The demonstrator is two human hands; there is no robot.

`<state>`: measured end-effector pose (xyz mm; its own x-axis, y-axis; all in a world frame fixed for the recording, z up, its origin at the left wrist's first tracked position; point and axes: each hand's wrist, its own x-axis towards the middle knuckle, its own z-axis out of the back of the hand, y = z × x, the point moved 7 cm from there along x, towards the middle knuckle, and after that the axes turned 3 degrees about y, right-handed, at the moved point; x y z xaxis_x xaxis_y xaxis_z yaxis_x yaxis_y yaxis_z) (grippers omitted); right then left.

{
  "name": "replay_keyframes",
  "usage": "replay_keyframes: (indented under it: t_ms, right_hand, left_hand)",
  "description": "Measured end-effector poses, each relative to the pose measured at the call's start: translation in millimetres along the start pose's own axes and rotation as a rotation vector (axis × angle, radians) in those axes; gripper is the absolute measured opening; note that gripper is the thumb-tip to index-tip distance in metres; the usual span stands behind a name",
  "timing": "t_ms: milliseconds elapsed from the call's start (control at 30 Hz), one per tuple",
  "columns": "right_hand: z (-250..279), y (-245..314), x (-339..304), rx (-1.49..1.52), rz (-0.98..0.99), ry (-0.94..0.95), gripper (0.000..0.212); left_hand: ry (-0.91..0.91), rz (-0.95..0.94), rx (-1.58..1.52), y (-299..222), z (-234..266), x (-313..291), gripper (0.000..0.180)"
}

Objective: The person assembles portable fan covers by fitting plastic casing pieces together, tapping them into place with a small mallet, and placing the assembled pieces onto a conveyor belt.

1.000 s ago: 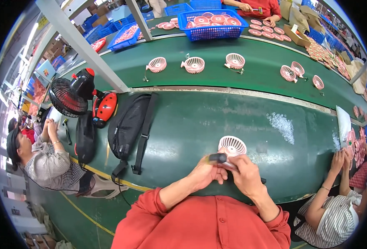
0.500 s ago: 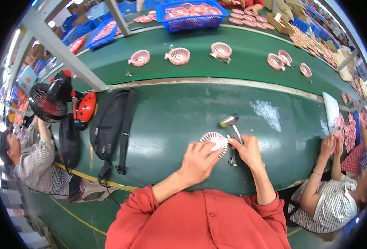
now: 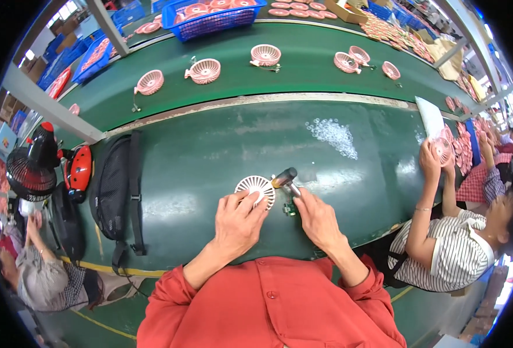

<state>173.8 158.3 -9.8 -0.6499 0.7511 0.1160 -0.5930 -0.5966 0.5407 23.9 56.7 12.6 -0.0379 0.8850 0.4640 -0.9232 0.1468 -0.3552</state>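
In my left hand (image 3: 237, 221) is a round, slotted fan housing (image 3: 248, 183), pale pink and white, steadied near the green tabletop with the fingers across its face. My right hand (image 3: 319, 219) grips a small hammer (image 3: 285, 177) by its metal handle. The hammer head has one black end and one yellow end; the yellow end is at the housing's right edge, though whether it touches cannot be told. A small green circuit board (image 3: 290, 209) hangs or lies between the two hands, just below the hammer.
Small clear pieces (image 3: 334, 136) lie scattered beyond my right hand. A black bag (image 3: 114, 188) and a ladybug-patterned red object (image 3: 79, 173) are at left. Pink fan housings (image 3: 203, 71) sit on the green conveyor (image 3: 303, 81) beyond. A co-worker in stripes (image 3: 442, 255) holds a pink part at right.
The hammer head has swung toward the housing, its yellow end now at the rim. My view has shifted, so the surroundings appear further left. Both hands keep their holds.
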Motion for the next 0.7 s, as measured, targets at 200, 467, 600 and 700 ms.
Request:
replay_keyframes:
  t_ms: [200,467,600,700]
  right_hand:
    - [42.3,-100.9,25.6,0.274,-0.420,-0.260,0.021]
    - [54.5,-121.4,59.2,0.110,-0.451,-0.279,0.019]
    - [49.4,-121.4,67.7,-0.102,-0.317,-0.294,0.018]
    - [47.0,-117.8,71.2,-0.170,-0.324,-0.283,0.016]
  left_hand:
    - [0.048,0.012,-0.099,6.6,15.3,-10.0,0.033]
    - [-0.007,0.085,-0.167,13.8,21.5,-9.0,0.036]
    - [-0.017,0.080,-0.156,14.8,18.2,-7.1,0.037]
    - [0.025,0.119,-0.068,15.6,14.2,-1.5,0.047]
